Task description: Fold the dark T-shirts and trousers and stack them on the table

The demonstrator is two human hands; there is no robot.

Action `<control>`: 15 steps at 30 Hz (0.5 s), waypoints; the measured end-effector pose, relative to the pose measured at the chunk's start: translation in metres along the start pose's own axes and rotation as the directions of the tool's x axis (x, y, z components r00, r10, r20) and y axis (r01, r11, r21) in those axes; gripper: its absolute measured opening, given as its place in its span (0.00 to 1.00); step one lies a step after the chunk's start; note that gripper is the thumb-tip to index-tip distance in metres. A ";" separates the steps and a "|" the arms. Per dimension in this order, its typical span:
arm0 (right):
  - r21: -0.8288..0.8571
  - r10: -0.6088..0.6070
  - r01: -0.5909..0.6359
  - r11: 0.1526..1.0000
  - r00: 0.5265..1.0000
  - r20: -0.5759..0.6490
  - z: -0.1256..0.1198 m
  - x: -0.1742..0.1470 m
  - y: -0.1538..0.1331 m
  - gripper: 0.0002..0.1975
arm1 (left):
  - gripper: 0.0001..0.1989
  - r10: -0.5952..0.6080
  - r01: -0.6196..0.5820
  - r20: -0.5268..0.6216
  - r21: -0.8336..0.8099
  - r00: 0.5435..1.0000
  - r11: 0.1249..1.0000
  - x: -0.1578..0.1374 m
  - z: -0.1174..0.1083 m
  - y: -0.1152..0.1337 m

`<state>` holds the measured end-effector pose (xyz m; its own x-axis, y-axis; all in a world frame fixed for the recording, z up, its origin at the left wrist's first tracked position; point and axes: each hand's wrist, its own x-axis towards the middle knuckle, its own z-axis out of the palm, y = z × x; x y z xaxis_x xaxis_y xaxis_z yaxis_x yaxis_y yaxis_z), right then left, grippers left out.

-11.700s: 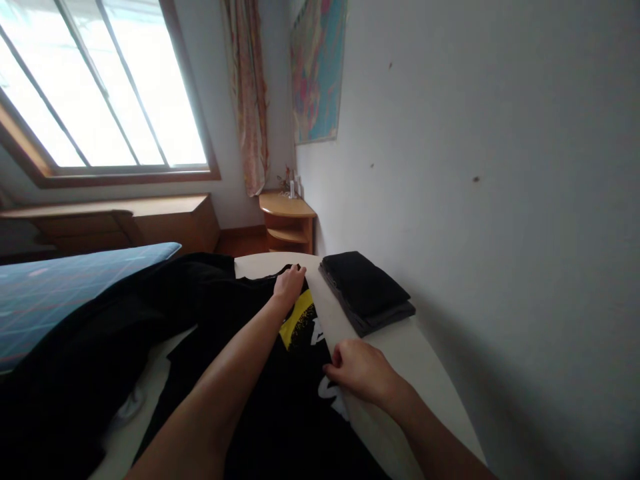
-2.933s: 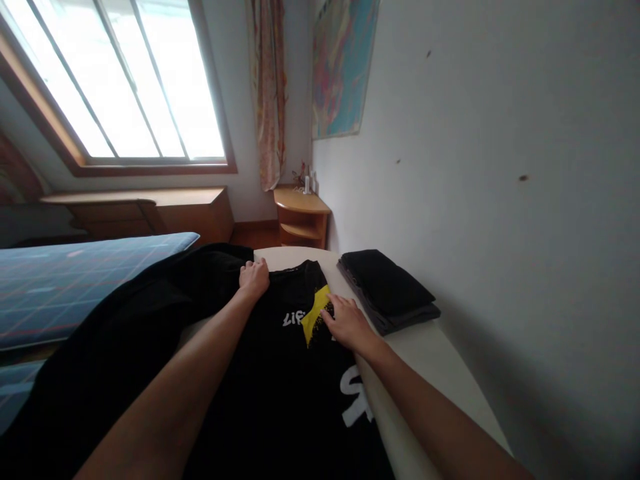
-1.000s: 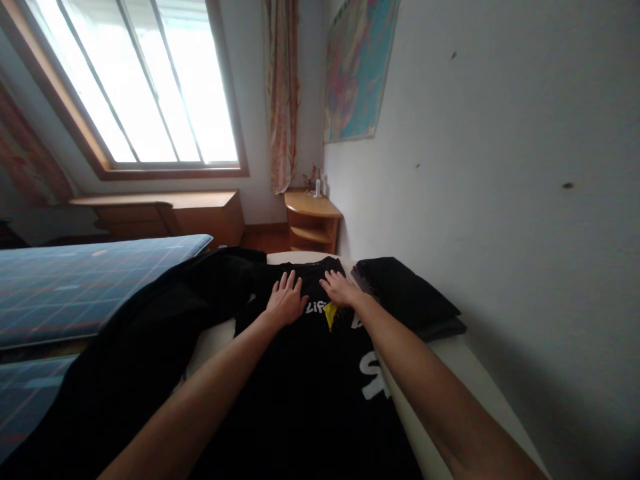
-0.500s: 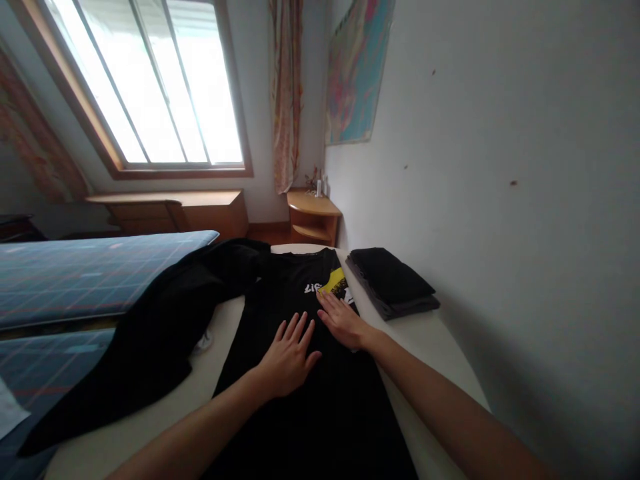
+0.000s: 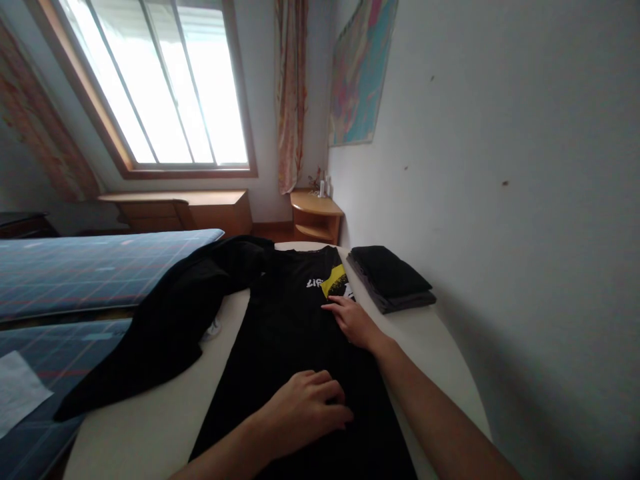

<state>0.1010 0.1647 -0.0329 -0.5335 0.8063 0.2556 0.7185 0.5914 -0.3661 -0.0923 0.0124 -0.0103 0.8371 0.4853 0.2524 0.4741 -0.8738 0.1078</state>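
Note:
A black T-shirt with white lettering and a yellow patch near its far end lies long and flat on a pale table. My right hand rests by the yellow patch, fingers stretched forward on the cloth. Nearer to me, my left hand is over the lower part of the T-shirt. Its fingers are loosely bent, with a gap between thumb and forefinger, and nothing shows in them.
A folded stack of dark clothes sits to the right, near the wall. On the left, another black garment drapes from the table across a blue plaid mattress. White paper lies at far left. A corner shelf stands beyond.
My left hand has drawn back toward me along the T-shirt, its spread fingers now bent. My right hand stays near the yellow patch, slightly lifted and turned. The view has shifted a little.

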 end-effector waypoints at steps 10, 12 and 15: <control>-0.158 -0.007 0.017 0.987 0.998 0.063 -0.013 0.044 0.010 0.25 | 0.10 0.214 -0.212 -0.038 0.041 0.976 0.976 -0.003 -0.004 0.002; -0.206 0.002 0.023 0.978 0.993 0.118 -0.015 0.059 0.009 0.27 | 0.09 0.234 -0.230 -0.054 0.076 0.971 0.970 -0.003 0.000 0.004; -0.237 0.012 0.030 0.971 0.985 0.172 -0.017 0.075 0.005 0.27 | 0.06 0.267 -0.259 -0.057 0.115 0.962 0.959 -0.003 0.006 0.006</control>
<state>0.0723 0.2281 -0.0001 -0.5937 0.7993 0.0930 0.7877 0.6009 -0.1359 -0.0900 0.0060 -0.0163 0.9165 0.2319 0.3260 0.2687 -0.9605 -0.0722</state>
